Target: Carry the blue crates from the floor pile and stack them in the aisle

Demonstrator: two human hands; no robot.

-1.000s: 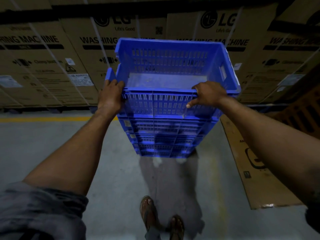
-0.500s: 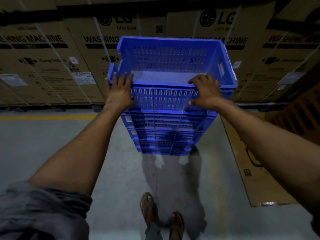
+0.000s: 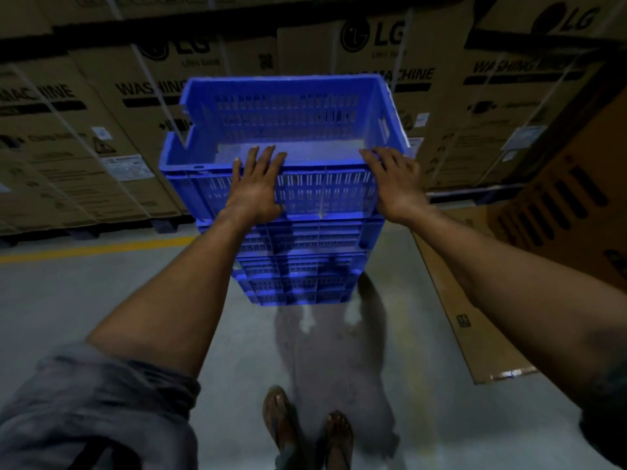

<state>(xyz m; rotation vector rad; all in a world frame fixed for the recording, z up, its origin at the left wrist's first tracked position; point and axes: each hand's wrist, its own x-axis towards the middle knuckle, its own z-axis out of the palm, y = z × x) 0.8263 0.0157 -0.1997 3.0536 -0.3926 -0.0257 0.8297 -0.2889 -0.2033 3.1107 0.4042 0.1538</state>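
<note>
We lay the left grip and right grip, fingers spread flat, on the near wall of the top blue crate. It rests atop the stack on the aisle floor. Pressing evenly, we judge, should seat it square.

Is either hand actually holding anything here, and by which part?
Nothing is gripped. The left hand and right hand lie flat, fingers straight, against the near wall of the top crate, fingertips at its rim.
</note>
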